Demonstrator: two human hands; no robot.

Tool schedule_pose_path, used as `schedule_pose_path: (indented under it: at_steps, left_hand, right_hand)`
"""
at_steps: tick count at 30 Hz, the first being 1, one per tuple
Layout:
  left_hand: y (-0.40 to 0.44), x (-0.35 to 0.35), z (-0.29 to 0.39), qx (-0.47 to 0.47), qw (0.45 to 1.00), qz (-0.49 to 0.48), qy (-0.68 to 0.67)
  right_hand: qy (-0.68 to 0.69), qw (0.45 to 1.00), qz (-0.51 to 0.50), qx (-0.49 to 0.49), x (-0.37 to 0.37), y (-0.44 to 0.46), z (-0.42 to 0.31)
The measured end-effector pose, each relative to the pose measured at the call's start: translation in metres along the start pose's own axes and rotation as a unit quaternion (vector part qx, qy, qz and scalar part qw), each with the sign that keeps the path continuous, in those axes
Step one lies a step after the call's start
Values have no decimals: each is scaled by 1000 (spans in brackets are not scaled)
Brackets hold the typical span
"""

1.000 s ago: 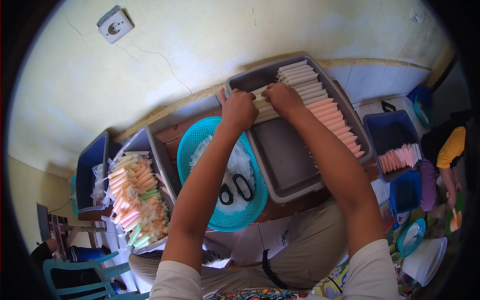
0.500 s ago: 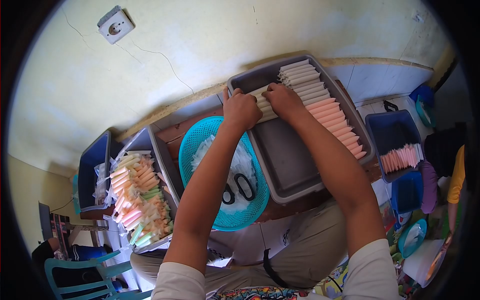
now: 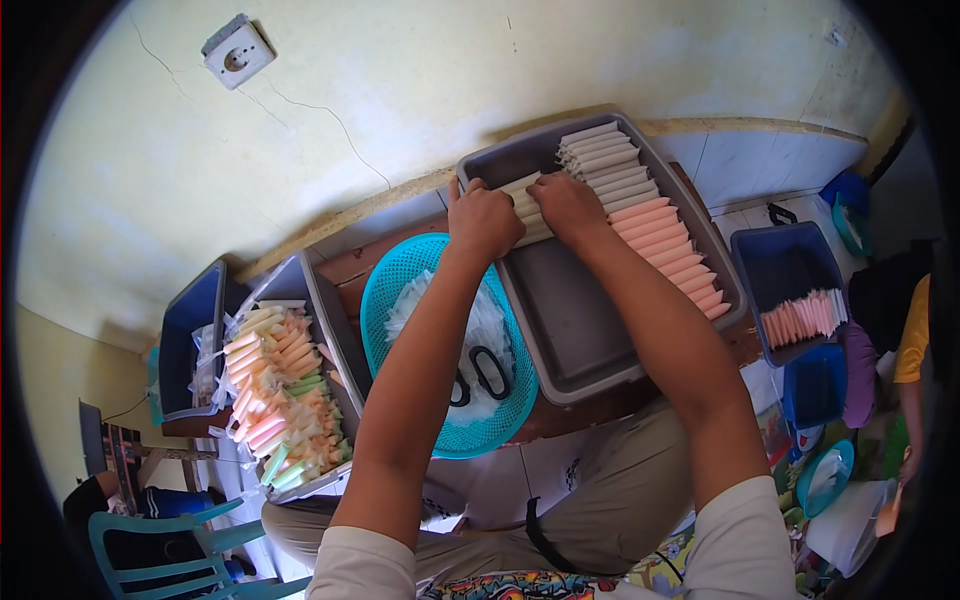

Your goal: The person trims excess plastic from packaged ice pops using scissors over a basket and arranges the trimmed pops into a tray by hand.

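Inside the grey tray point(image 3: 570, 390), my left hand point(image 3: 484, 218) and my right hand point(image 3: 568, 205) hold the two ends of a row of pale, cream-coloured tubes point(image 3: 525, 205). The fingers of both hands are curled over them. To the right of my right hand, white tubes point(image 3: 605, 155) lie in a row at the tray's far end, with pink tubes point(image 3: 665, 245) following along its right side. Left of the tray, a turquoise basket point(image 3: 375, 300) holds clear plastic bags point(image 3: 485, 330) and black-handled scissors point(image 3: 490, 372), partly hidden by my left forearm.
A bin of mixed coloured tubes point(image 3: 285, 400) stands at left beside a blue bin point(image 3: 190, 345). At right, another blue bin point(image 3: 785, 250) holds pink and white packets point(image 3: 800, 317). A person in a yellow sleeve point(image 3: 912, 335) is at the right edge. A green chair point(image 3: 160, 530) stands lower left.
Both hands keep nearly the same place on the pale tubes. At the right edge, the other person's arm and yellow sleeve have shifted. The view has moved slightly.
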State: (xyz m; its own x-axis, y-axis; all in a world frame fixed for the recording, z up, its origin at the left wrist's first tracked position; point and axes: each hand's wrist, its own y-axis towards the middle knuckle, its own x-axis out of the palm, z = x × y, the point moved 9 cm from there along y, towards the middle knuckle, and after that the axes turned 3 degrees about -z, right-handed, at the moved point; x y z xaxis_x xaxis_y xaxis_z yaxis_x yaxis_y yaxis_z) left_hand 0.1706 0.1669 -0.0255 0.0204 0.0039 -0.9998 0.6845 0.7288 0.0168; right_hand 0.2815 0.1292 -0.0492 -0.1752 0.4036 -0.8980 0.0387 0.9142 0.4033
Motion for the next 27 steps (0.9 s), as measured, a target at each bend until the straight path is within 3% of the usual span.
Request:
schedule_pose_path:
  at_steps: [27]
  left_hand:
    - [0, -1, 0, -11, 1000, 1, 9]
  right_hand:
    - [45, 997, -36, 46, -3, -3, 3]
